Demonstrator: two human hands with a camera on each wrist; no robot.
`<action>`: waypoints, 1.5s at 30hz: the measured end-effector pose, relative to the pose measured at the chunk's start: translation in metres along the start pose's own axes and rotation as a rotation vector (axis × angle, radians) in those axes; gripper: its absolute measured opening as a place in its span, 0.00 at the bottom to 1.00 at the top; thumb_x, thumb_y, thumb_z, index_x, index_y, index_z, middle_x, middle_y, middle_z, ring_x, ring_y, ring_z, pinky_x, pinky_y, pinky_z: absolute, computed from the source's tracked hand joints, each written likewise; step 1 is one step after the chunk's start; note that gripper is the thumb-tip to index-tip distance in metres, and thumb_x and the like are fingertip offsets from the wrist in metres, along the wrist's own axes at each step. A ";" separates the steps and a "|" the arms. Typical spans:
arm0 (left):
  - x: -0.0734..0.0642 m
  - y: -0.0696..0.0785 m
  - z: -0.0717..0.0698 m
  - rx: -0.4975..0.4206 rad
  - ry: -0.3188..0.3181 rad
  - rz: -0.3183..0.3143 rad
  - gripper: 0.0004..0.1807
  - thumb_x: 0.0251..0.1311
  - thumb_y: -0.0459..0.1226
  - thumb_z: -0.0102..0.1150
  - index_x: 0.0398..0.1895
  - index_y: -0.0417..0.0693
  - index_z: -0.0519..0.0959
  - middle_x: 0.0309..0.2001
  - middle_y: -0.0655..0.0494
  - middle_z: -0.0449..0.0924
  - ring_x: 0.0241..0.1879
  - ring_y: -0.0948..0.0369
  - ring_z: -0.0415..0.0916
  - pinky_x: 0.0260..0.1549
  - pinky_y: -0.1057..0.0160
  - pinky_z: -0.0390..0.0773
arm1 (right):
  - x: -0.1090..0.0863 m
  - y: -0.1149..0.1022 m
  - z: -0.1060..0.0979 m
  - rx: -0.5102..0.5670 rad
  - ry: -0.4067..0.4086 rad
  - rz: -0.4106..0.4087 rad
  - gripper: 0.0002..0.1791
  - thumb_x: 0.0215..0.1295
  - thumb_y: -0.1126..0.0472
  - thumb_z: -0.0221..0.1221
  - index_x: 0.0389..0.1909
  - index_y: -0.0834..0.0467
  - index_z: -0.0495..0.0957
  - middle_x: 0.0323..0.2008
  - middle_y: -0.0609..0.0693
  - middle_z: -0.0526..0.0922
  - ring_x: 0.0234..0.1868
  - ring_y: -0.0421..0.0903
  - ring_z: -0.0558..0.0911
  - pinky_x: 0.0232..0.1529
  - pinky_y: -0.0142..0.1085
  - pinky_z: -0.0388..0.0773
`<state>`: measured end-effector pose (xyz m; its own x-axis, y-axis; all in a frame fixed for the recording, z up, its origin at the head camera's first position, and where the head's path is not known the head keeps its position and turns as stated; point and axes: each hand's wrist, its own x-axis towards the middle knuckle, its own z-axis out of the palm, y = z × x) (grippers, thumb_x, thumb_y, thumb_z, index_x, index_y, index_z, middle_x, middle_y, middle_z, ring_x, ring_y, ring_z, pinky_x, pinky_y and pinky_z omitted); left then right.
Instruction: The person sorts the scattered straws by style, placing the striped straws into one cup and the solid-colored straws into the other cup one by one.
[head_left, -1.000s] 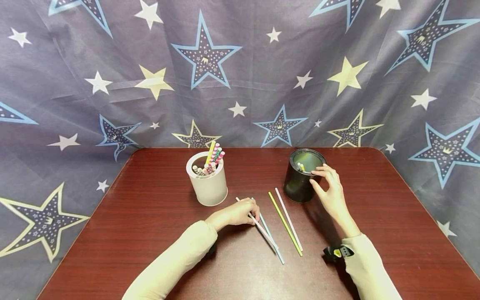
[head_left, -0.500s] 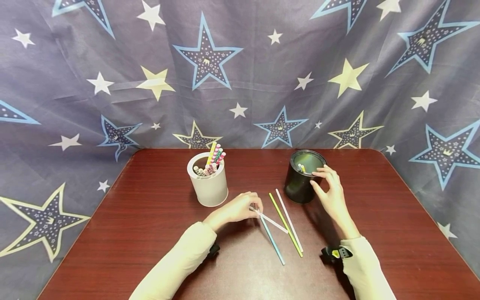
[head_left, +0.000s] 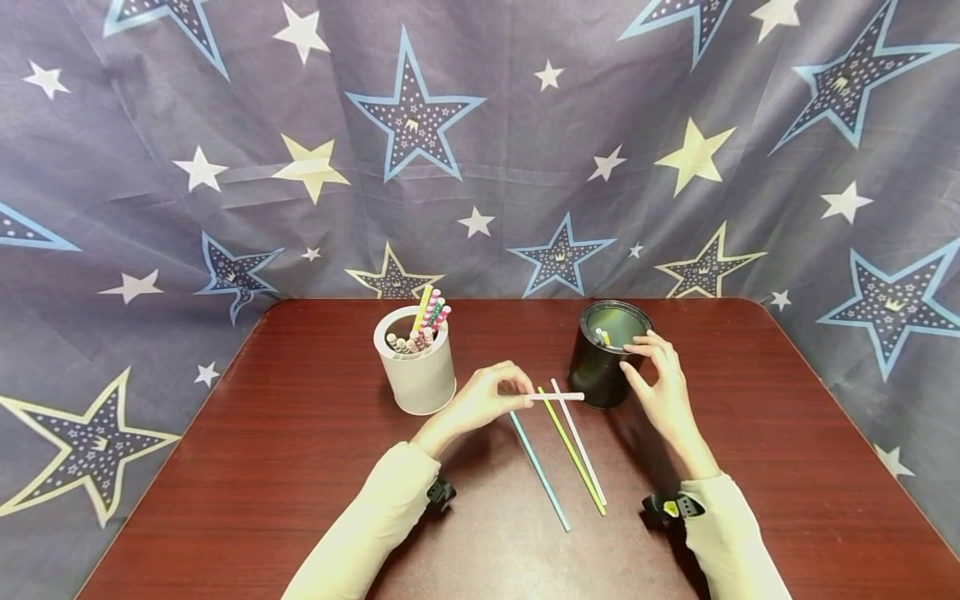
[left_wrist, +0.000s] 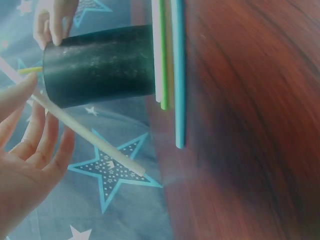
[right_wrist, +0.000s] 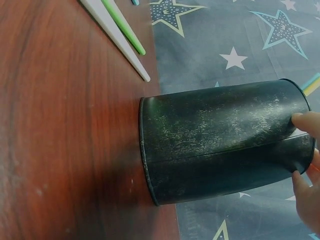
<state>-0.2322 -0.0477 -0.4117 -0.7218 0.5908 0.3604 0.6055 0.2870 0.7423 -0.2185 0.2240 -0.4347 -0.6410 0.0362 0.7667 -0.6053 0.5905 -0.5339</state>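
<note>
My left hand (head_left: pixel 487 398) pinches a whitish straw (head_left: pixel 558 397) between thumb and fingers, above the table. The straw lies nearly level, pointing right toward a black can (head_left: pixel 598 371). In the left wrist view the same straw (left_wrist: pixel 95 140) slants past the can's mouth. With its fingertips, my right hand (head_left: pixel 663 387) holds the can's rim at the right side. Inside the can stand a yellow straw (head_left: pixel 606 337) and a pale one beside it. Lying on the table are a blue straw (head_left: pixel 542 475), a green straw (head_left: pixel 573 454) and a pale pink straw (head_left: pixel 583 450).
A white can (head_left: pixel 420 379) with several patterned straws (head_left: pixel 429 312) stands upright at the left of the table. The dark red wooden table (head_left: pixel 300 467) reaches back to a grey curtain (head_left: pixel 480 125) printed with stars.
My left hand has lifted the whitish straw off the table beside the blue one and turned it from slanted to nearly level. The right hand has stayed at the black can.
</note>
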 end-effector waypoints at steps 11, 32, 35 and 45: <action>0.012 0.014 0.002 -0.186 0.151 -0.057 0.07 0.48 0.33 0.63 0.32 0.44 0.78 0.30 0.53 0.78 0.29 0.58 0.74 0.30 0.60 0.74 | 0.000 -0.001 0.001 0.001 -0.002 -0.003 0.17 0.43 0.78 0.62 0.37 0.67 0.76 0.43 0.62 0.74 0.56 0.60 0.65 0.60 0.38 0.56; 0.045 0.075 -0.001 -0.443 0.497 -0.019 0.09 0.48 0.22 0.57 0.35 0.26 0.75 0.32 0.32 0.77 0.30 0.63 0.76 0.36 0.66 0.75 | 0.001 -0.001 0.002 -0.012 -0.007 -0.003 0.16 0.43 0.78 0.62 0.38 0.67 0.76 0.43 0.62 0.74 0.56 0.59 0.65 0.60 0.39 0.56; 0.050 0.074 0.001 -0.483 0.517 -0.002 0.09 0.48 0.22 0.57 0.35 0.25 0.74 0.33 0.32 0.77 0.30 0.63 0.76 0.36 0.66 0.75 | 0.000 0.000 0.001 -0.018 -0.004 -0.002 0.16 0.43 0.78 0.62 0.38 0.66 0.76 0.43 0.62 0.74 0.56 0.58 0.65 0.60 0.38 0.57; 0.066 0.064 0.009 -0.558 0.579 0.077 0.10 0.49 0.25 0.58 0.36 0.26 0.75 0.34 0.33 0.76 0.33 0.62 0.76 0.39 0.64 0.75 | -0.001 0.001 0.000 -0.031 -0.009 0.003 0.17 0.44 0.77 0.62 0.38 0.66 0.76 0.44 0.61 0.74 0.57 0.58 0.65 0.60 0.38 0.56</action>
<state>-0.2380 0.0162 -0.3454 -0.8369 0.0652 0.5435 0.5140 -0.2477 0.8212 -0.2180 0.2240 -0.4362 -0.6471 0.0310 0.7617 -0.5884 0.6150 -0.5249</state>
